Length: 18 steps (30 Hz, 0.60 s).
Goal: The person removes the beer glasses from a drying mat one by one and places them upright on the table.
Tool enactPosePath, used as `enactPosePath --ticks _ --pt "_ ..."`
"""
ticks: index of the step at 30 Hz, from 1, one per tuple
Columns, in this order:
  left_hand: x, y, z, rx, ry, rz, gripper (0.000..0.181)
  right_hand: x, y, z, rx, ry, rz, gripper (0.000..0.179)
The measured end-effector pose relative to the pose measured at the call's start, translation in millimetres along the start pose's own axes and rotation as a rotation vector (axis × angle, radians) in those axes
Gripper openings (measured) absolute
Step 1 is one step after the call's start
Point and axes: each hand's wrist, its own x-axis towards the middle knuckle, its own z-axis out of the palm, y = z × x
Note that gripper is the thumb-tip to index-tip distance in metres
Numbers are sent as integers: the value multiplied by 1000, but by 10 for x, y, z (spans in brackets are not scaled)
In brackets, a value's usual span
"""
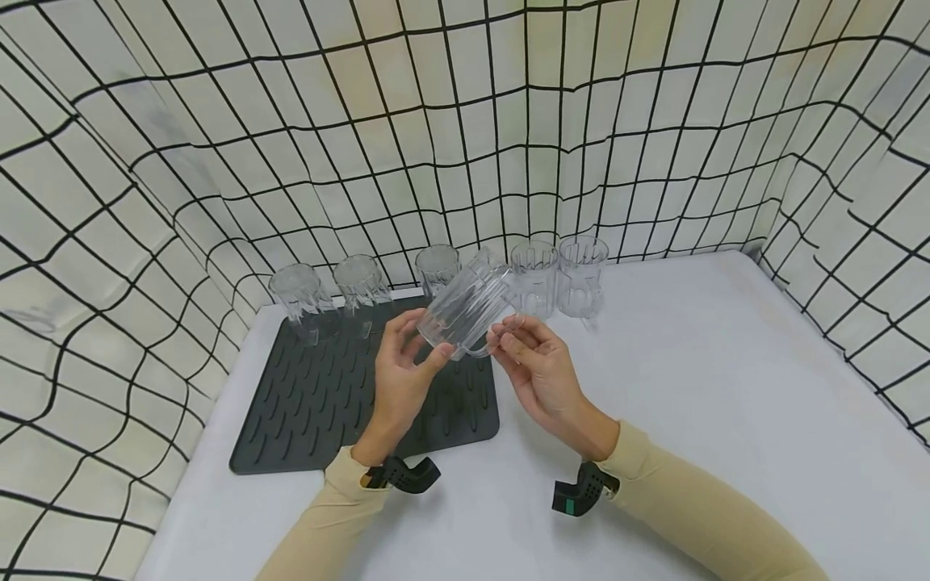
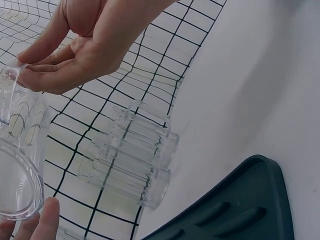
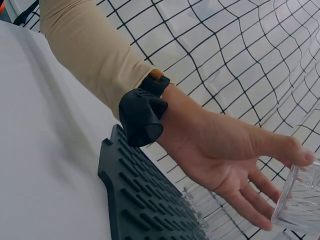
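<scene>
A clear glass mug (image 1: pixel 467 305) is held up tilted above the dark ridged mat (image 1: pixel 305 403), its base toward the lower left and its handle toward the right hand. My left hand (image 1: pixel 404 367) holds the base end, thumb on the near side and fingers on the other; the left wrist view shows its fingertips by the round base. With thumb and fingers my right hand (image 1: pixel 539 367) pinches the handle, seen closely in the left wrist view, where this hand (image 2: pixel 90 50) comes in from the top. In the right wrist view the left hand (image 3: pixel 220 155) spans the mug's base (image 3: pixel 290 195).
Along the mat's back edge stand more clear mugs (image 1: pixel 298 290) (image 1: pixel 361 282) (image 1: pixel 437 266). Two others (image 1: pixel 534 278) (image 1: pixel 581 278) stand close together on the white table (image 1: pixel 726 387), right of the mat. Black wire grid (image 1: pixel 465 121) encloses the back and sides.
</scene>
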Motion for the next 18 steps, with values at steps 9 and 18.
enactPosePath --ticks 9,18 --pt "-43 -30 -47 70 -135 -52 69 -22 -67 29 -135 -43 -29 19" --pt "-99 -50 -156 261 -189 -68 75 -21 -110 -19 -273 -135 -38 22"
